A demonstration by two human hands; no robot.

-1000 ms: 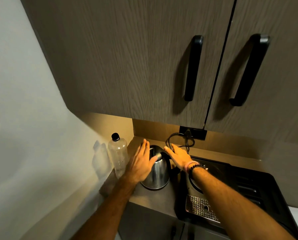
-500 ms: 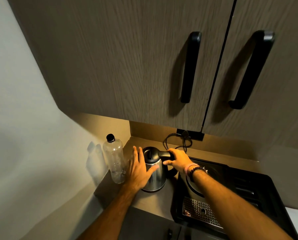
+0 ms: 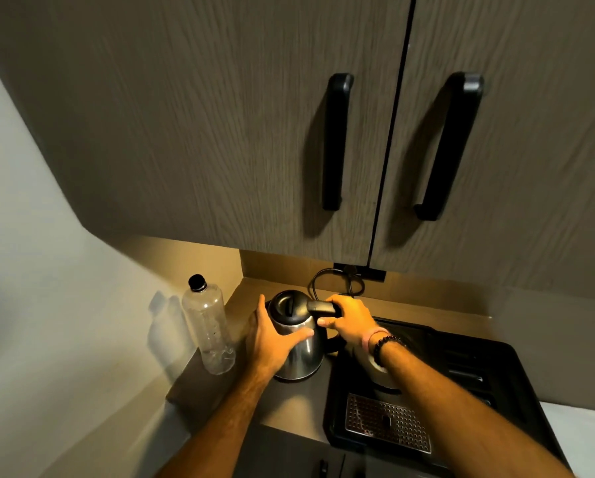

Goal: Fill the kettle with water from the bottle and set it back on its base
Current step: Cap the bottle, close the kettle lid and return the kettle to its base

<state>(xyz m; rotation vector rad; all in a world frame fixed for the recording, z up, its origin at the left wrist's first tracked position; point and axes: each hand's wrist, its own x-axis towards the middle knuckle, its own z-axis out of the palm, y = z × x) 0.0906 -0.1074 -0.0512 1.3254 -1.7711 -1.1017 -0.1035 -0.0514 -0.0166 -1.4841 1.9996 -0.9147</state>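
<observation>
A steel kettle (image 3: 301, 353) with a black lid stands on the counter under the wall cabinets. My right hand (image 3: 349, 320) is closed around its black handle at the top right. My left hand (image 3: 271, 343) is wrapped around the kettle's left side, thumb across the front. A clear plastic bottle (image 3: 208, 326) with a black cap stands upright just left of the kettle, close to the white wall. The kettle's base is hidden beneath it.
A black tray (image 3: 496, 374) with a metal drip grate (image 3: 387, 422) lies right of the kettle. A black cord (image 3: 337, 281) loops to a socket at the back wall. Cabinet doors with black handles (image 3: 335, 143) hang low overhead. The counter edge (image 3: 289, 426) is near.
My right hand went from lying flat beside the kettle to gripping its handle. My left hand slid round the kettle's body. The view shifted slightly.
</observation>
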